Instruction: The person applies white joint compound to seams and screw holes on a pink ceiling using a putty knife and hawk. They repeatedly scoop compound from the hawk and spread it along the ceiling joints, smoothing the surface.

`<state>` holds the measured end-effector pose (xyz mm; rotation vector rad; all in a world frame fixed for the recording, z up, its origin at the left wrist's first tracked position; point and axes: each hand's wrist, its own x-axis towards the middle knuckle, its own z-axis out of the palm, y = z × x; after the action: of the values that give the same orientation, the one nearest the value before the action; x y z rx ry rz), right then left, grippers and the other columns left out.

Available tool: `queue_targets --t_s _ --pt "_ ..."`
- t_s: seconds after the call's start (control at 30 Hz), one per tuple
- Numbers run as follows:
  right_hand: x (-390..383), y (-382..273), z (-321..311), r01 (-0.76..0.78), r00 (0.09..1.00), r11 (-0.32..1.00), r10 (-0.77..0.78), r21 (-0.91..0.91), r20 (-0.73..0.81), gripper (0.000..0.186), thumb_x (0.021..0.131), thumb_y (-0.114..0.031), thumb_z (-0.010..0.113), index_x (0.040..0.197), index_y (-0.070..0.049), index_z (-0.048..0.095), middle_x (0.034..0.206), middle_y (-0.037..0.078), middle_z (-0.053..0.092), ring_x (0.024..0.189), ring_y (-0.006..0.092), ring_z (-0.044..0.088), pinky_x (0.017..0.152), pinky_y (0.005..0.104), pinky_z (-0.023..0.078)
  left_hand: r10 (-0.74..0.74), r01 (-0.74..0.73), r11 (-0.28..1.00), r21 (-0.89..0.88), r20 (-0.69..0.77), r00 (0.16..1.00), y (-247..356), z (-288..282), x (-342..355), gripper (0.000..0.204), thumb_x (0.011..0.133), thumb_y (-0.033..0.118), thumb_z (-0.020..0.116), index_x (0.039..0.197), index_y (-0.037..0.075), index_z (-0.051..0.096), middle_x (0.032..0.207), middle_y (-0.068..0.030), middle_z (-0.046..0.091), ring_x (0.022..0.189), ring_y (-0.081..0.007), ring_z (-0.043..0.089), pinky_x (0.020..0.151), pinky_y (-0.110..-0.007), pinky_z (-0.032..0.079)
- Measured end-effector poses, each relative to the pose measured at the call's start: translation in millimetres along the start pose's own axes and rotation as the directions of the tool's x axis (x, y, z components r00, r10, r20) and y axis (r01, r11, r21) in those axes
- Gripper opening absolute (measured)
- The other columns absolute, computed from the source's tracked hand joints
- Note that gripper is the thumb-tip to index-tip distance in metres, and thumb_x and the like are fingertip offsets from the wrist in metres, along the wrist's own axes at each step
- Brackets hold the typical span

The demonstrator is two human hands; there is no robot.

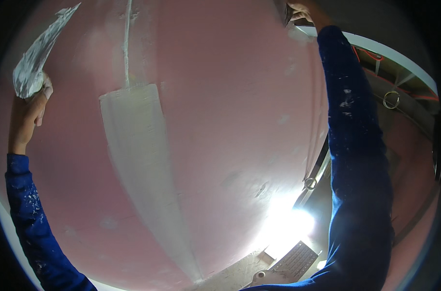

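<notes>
Raised at the far left, my left hand (32,109) is closed round a wide plastering blade (38,60) thickly smeared with white compound. My right arm stretches up the right side. At its top, my right hand (302,10) grips a dark, flat putty knife (285,15), partly cut off by the upper edge. That tool is close to the pink plasterboard (230,106), near the board's right corner. Down the board runs a pale band of compound (135,131), wide in the middle and tapering lower down. A narrow line of compound (127,43) continues above it.
White metal edging (385,52) curves along the upper right, with orange cable (371,54) behind it. A ring-shaped coil (391,100) hangs beyond my right sleeve. A bright lamp (298,224) glares at the lower right, above a perforated metal platform (295,260).
</notes>
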<state>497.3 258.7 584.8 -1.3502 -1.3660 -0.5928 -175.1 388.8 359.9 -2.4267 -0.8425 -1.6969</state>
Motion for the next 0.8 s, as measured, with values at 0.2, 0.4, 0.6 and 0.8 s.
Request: queue_targets --t_s 0.2,0.4,0.6,0.8 --pt "-0.5 15.8 -43.3 -0.011 0.998 1.0 0.01 -0.015 -0.069 0.048 0.094 -0.031 0.068 0.136 -0.01 0.058 0.135 0.01 0.06 0.121 0.0297 0.06 0.103 0.0536 0.047 -0.01 0.014 0.996 -0.085 0.042 0.999 8.9 6.1 -3.0 0.022 0.091 0.023 0.064 0.106 0.007 0.059 0.078 0.0014 0.054 0.046 -0.0028 0.037 0.04 -0.021 0.032" --pt "2.2 10.8 -15.4 -0.004 0.997 0.997 -0.002 -0.075 -0.076 0.048 0.096 -0.032 0.066 0.137 -0.009 0.057 0.136 0.011 0.06 0.121 0.0292 0.06 0.104 0.051 0.046 -0.002 0.006 0.997 -0.081 0.047 0.999 10.9 8.9 -3.2 0.023 0.092 0.025 0.064 0.102 0.006 0.058 0.07 0.0022 0.051 0.044 -0.003 0.035 0.04 -0.022 0.032" --pt "-4.3 0.7 -2.7 0.039 0.996 0.992 -0.048 -0.12 -0.071 0.049 0.097 -0.032 0.065 0.138 -0.009 0.056 0.136 0.012 0.059 0.121 0.0286 0.06 0.104 0.0483 0.046 0.017 -0.015 0.998 -0.056 0.041 0.999 -13.5 0.4 -1.2 0.021 0.094 0.028 0.061 0.099 0.007 0.058 0.053 0.0056 0.038 0.04 -0.0035 0.03 0.042 -0.024 0.028" --pt "-10.3 -7.3 -14.2 0.061 0.995 0.987 -0.073 -0.149 -0.074 0.049 0.098 -0.033 0.063 0.14 -0.008 0.055 0.137 0.013 0.059 0.122 0.028 0.06 0.104 0.0457 0.046 -0.098 0.099 0.995 0.008 -0.018 0.995 -16.3 -2.1 -2.1 0.019 0.094 0.026 0.06 0.098 0.008 0.058 0.055 0.0049 0.04 0.04 -0.0036 0.031 0.041 -0.024 0.029"
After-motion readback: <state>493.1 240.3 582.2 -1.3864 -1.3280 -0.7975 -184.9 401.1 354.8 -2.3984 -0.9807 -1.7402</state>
